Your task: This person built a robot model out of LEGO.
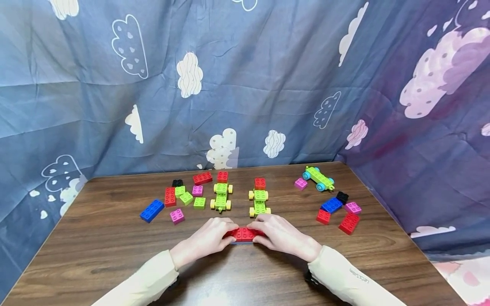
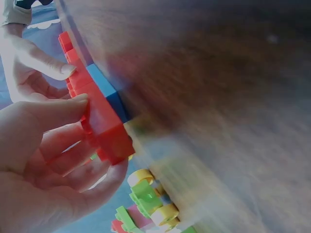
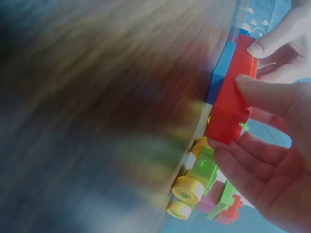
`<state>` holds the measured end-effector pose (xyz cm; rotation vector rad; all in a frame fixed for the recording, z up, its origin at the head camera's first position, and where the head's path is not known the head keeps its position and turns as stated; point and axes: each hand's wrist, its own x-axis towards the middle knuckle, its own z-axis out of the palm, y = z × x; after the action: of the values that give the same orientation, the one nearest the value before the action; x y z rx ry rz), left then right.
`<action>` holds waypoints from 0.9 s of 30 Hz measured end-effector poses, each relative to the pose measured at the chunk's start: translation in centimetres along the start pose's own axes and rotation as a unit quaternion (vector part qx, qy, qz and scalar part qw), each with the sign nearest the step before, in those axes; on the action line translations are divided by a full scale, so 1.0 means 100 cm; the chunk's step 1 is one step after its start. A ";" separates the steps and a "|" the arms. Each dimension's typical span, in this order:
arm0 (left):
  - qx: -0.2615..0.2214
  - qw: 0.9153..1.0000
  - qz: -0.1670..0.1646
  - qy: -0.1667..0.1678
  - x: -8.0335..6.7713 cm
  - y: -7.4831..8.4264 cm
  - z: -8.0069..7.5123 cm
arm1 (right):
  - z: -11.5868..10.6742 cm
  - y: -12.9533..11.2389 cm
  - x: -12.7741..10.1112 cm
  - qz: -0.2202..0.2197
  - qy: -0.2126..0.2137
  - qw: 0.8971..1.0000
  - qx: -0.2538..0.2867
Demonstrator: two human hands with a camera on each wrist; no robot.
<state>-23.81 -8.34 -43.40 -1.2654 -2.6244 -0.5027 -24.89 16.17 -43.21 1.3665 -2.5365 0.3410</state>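
Two red bricks sit end to end on top of a blue brick [image 2: 107,90] close over the table, in front of the person. The left hand [image 1: 208,238] pinches the left red brick [image 1: 237,233], its thumb along the near side and fingers at the far side and end. The right hand [image 1: 281,236] holds the right red brick [image 1: 248,233] in the same way, mirrored. In both wrist views the outer ends of the red bricks overhang the shorter blue one. Fingers cover part of the studs in the head view.
Beyond the hands stand two lime cars with yellow wheels, a left car [image 1: 221,199] and a right car [image 1: 260,206], carrying stacked bricks. Loose bricks including a long blue one [image 1: 152,210] lie left. At right are more bricks and a blue-wheeled car [image 1: 318,178]. A cloud-patterned curtain [image 1: 229,106] hangs behind.
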 end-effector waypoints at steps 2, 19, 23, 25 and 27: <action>0.006 1.000 0.000 0.000 0.001 0.001 -0.001 | 0.000 -0.001 0.000 0.002 -0.003 1.000 0.003; -0.007 0.999 -0.024 -0.046 -0.007 -0.006 -0.007 | -0.002 -0.001 0.000 0.036 -0.034 0.999 0.016; 0.000 0.998 -0.034 -0.047 -0.013 -0.011 -0.013 | -0.003 -0.002 0.000 0.042 -0.043 0.998 0.017; 0.002 0.998 -0.043 -0.047 -0.016 -0.013 -0.016 | -0.004 -0.002 0.000 0.044 -0.047 0.998 0.017; 0.000 0.998 -0.050 -0.047 -0.019 -0.015 -0.019 | -0.004 -0.002 0.000 0.044 -0.048 0.998 0.014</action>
<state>-23.77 -11.24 -42.54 -1.1902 -2.7756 -0.4690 -24.65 16.17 -42.83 1.3138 -2.6857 0.3366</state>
